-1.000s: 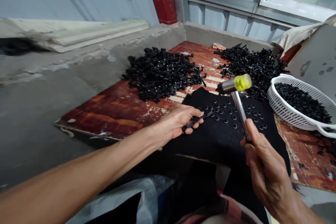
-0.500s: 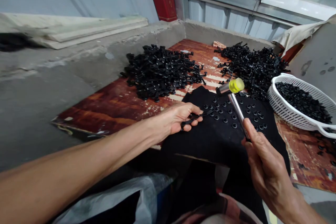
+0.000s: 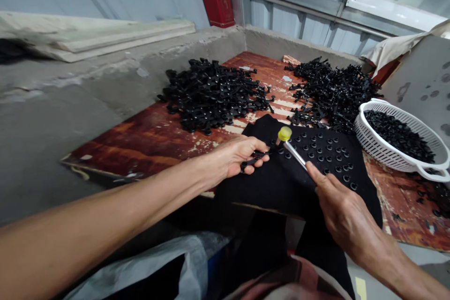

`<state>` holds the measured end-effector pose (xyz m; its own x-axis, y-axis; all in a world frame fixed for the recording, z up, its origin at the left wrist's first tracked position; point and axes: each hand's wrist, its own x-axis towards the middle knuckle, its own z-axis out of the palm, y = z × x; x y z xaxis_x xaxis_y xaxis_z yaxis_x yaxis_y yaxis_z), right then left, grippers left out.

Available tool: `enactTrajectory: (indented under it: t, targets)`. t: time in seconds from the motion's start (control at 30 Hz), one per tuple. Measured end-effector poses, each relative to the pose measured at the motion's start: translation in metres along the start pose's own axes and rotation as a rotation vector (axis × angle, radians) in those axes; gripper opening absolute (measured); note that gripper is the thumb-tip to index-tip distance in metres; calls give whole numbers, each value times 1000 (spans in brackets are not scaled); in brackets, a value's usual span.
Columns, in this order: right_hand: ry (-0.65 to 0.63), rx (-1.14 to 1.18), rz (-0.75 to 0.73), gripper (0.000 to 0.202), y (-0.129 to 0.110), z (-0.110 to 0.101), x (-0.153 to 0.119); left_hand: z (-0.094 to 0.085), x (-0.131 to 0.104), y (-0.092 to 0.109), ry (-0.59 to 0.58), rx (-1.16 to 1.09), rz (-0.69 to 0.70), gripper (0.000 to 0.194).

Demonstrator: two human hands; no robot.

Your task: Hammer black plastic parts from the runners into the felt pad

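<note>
My left hand [image 3: 248, 153] is closed around black plastic pieces [image 3: 250, 163], slim with round ends, at the left edge of a black cloth [image 3: 267, 187]. In my right hand [image 3: 342, 206] is a mallet [image 3: 296, 154] with a metal handle and a yellow head face. Its head is over the cloth, just right of my left fingertips; whether it touches anything there I cannot tell. Several small round black rings [image 3: 328, 159] lie spread in rows on the cloth. The part of the pieces inside my left palm is hidden.
A large heap of black pieces [image 3: 214, 96] lies back left on the worn reddish board [image 3: 116, 145]. Another heap [image 3: 333, 89] lies back right. At the right stands a white basket [image 3: 383, 145] holding small black parts. A low concrete ledge [image 3: 140, 70] borders the board.
The mallet has swung down and left, from above the rings to near my left fingertips. My right hand moved left with it. My left hand has stayed nearly in place.
</note>
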<state>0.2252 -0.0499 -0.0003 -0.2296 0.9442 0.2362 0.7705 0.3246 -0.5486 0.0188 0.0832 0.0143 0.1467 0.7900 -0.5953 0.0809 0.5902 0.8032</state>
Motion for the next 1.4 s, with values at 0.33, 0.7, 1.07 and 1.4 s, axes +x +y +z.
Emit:
enactTrajectory:
  t: [0.33,0.7,1.07,1.4]
  targets:
    - [138,586,329,19,-16,10,6,-19,-28,-11,-334,202,202,33]
    - [44,893,411,20,-25,41,13,-9,-42,-27,-213,94,231,55]
    - [-77,987,491,25,-30,50,4,1,-32,-22,-35,190,248,41]
    - [79,1111,532,28,-18,34,-9,11,-11,-11,-15,151,315,34]
